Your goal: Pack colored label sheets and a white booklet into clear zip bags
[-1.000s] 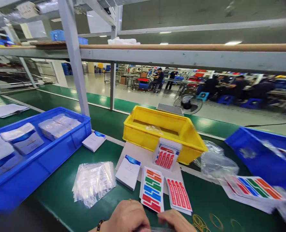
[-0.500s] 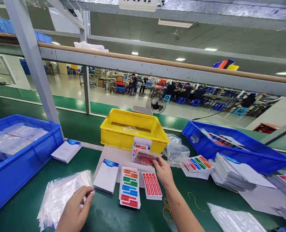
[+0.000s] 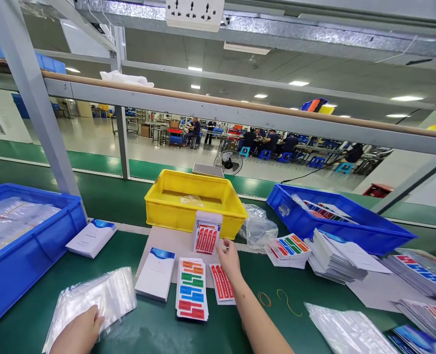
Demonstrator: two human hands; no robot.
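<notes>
1. The right hand point(image 3: 229, 258) held up a clear packet before; now it is just beside the packets point(image 3: 206, 240). The left hand point(image 3: 78, 333) has slid from the right edge of the clear bags point(image 3: 109, 295) to their lower part.
2. The right fingers are bent and close together. I can't tell if they hold anything.
3. The left fingers lie on the bags. I can't tell if they pinch one.
4. The packets stand tilted against the yellow bin point(image 3: 166, 216), red labels facing out.
5. Near the right wrist lie the red sheets point(image 3: 222, 283). Left of them are the colored sheets point(image 3: 191, 290), then the white booklets point(image 3: 156, 275).
6. Farther out, a blue bin sits on each side: left point(image 3: 29, 275) and right point(image 3: 350, 238).
</notes>
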